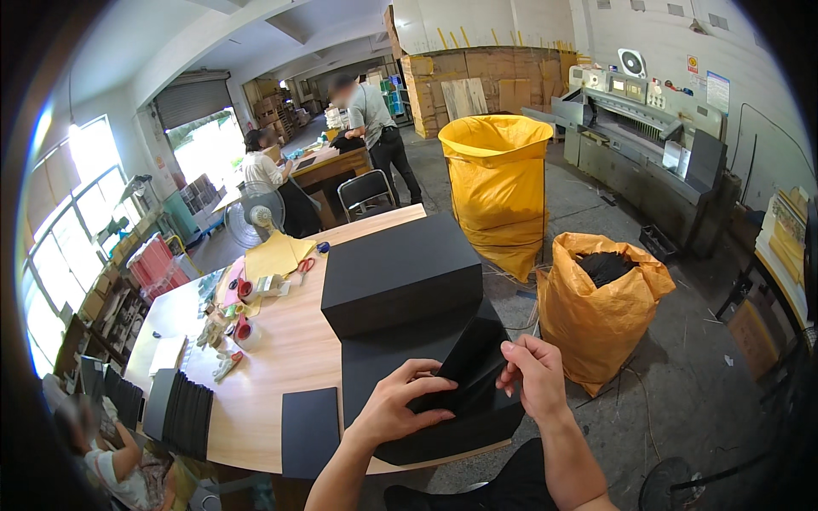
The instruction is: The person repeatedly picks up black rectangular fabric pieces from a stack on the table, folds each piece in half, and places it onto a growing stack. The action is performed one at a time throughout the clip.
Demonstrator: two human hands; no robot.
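Your two bare hands work at the lower centre of the frame over a black folded piece [471,362], thin and stiff-looking, which is raised at a slant between them. Your left hand [407,399] is half open, thumb and fingers parted in a loose C at the piece's left side; how firmly it grips, you cannot tell from this view. Your right hand [532,370] is mostly curled, thumb and forefinger pinched together at the piece's upper right edge. Beneath lies a broad black surface, and just above it, at the centre, sits a large black rectangular block [400,264], either a box or a stack. Both rest on a pale wooden table [264,383]. Left of your left hand, a flat black panel [309,433] lies near the table's front edge, and farther left leans a row of black boards [181,417]. Red-handled scissors [304,266] and tape rolls [247,332] are scattered at left centre, near an electric fan [256,213]. Right of centre stand a tall yellow bag [494,192] and a shorter orange sack [588,319] holding black material. Two people are at another table in the upper left; a third person is at the lower left edge.
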